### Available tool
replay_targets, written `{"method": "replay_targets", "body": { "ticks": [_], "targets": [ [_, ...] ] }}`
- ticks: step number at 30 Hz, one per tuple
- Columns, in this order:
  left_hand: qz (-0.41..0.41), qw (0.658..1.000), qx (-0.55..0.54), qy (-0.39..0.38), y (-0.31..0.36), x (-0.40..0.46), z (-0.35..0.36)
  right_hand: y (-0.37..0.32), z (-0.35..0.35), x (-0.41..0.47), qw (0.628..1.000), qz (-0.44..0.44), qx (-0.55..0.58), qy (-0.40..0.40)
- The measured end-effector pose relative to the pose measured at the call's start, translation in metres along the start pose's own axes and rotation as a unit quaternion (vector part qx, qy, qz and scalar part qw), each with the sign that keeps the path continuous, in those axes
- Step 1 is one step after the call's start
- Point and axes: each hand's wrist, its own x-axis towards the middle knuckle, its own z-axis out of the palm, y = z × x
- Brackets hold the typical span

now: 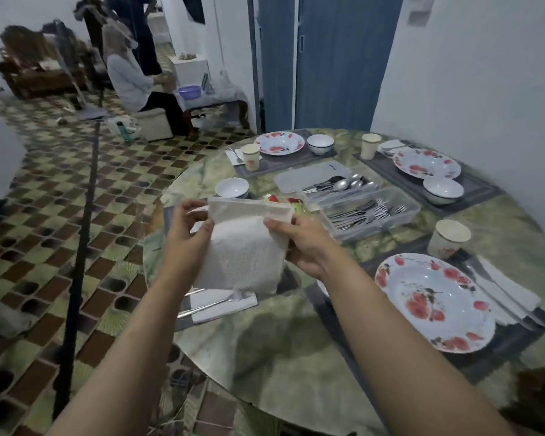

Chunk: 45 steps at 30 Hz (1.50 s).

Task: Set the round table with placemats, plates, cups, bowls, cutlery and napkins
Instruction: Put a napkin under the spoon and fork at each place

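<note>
Gripping a napkin pack (243, 247) in both hands (183, 237) (302, 247) above the table (280, 357), three places look set, the nearest unfinished.

Two bare forearms reach in from below — no sleeves, watch or rings show on the left hand (188, 232) or right hand (302, 243).

No legible text or labels anywhere.
</note>
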Motion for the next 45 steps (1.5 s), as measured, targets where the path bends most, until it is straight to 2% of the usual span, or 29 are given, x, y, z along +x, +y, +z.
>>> {"method": "replay_targets", "body": {
  "ticks": [3,7,12,15,21,25,27,29,30,33,36,38,40,42,45],
  "targets": [
    [-0.017,1.000,-0.010,-0.003,-0.003,0.020,-0.001,0.005,0.011,0.012,1.000,0.002,-0.011,-0.010],
    [-0.007,1.000,-0.004,0.021,-0.006,0.056,0.016,-0.011,0.010,0.039,0.993,-0.055,-0.087,0.054],
    [-0.086,0.990,-0.009,-0.109,-0.005,0.089,0.042,-0.029,-0.013,0.079,0.983,-0.086,-0.075,0.141],
    [-0.097,0.984,-0.006,-0.150,-0.015,0.101,0.059,-0.032,-0.030,0.090,0.977,-0.083,-0.069,0.184],
    [-0.107,0.986,-0.006,-0.130,-0.027,0.128,0.102,-0.041,-0.065,0.101,0.959,-0.083,-0.102,0.252],
    [-0.119,0.982,0.064,-0.130,-0.055,0.163,0.125,-0.048,-0.094,0.104,0.925,-0.122,-0.136,0.333],
    [-0.099,0.968,0.147,-0.179,-0.065,0.180,0.136,-0.048,-0.107,0.107,0.917,-0.113,-0.150,0.351],
    [-0.050,0.937,0.234,-0.253,-0.074,0.200,0.150,-0.045,-0.115,0.113,0.919,-0.094,-0.133,0.358],
    [-0.020,0.910,0.293,-0.293,-0.079,0.209,0.155,-0.040,-0.119,0.118,0.920,-0.085,-0.118,0.364],
    [0.091,0.788,0.461,-0.399,-0.096,0.235,0.169,-0.033,-0.119,0.133,0.926,-0.069,-0.039,0.369],
    [0.134,0.702,0.515,-0.474,-0.115,0.248,0.177,-0.025,-0.108,0.150,0.939,-0.059,0.057,0.334],
    [0.156,0.661,0.538,-0.500,-0.130,0.255,0.178,-0.019,-0.098,0.166,0.936,-0.041,0.078,0.342],
    [0.164,0.653,0.526,-0.519,-0.143,0.265,0.175,-0.012,-0.088,0.184,0.929,-0.031,0.079,0.360],
    [0.146,0.683,0.472,-0.538,-0.153,0.275,0.170,-0.008,-0.080,0.201,0.920,-0.029,0.073,0.384],
    [0.102,0.736,0.337,-0.579,-0.160,0.287,0.155,-0.003,-0.071,0.221,0.916,-0.019,0.081,0.391]
  ]
}}
